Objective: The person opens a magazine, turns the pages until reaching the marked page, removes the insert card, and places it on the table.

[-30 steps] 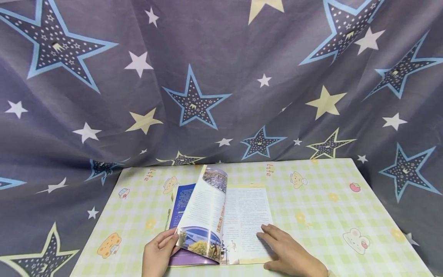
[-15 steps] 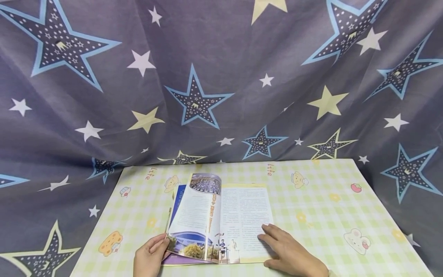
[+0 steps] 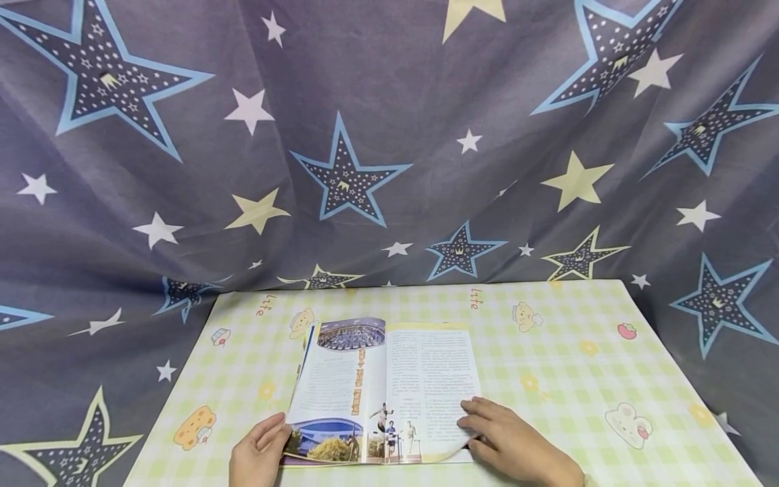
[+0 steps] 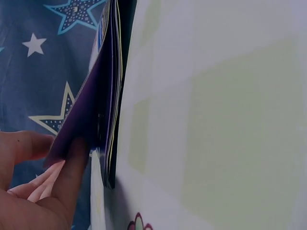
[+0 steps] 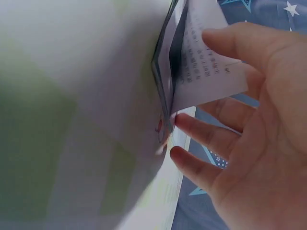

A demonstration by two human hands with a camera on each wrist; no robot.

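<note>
An open magazine (image 3: 398,358) lies on the table in the head view. Its left page (image 3: 328,385) carries a stadium photo at the top and a blue building at the bottom. My left hand (image 3: 258,450) pinches that page's lower outer corner; the left wrist view shows the leaf's purple underside (image 4: 86,105) between thumb and finger. At the other side, my right hand (image 3: 517,439) holds the lower outer corner of the printed right page (image 3: 432,385), which bends upward. In the right wrist view, the lifted leaf (image 5: 211,76) passes between thumb and fingers.
A green-and-white checked cloth (image 3: 566,406) with cartoon prints covers the table. Behind and beside it hangs a dark curtain (image 3: 402,88) patterned with stars. More leaves (image 4: 115,96) of the magazine lie stacked beneath the left page.
The left page has come down to the left, covering the blue page, with my left hand moving left and down. At my right hand, the right page's corner has lifted.
</note>
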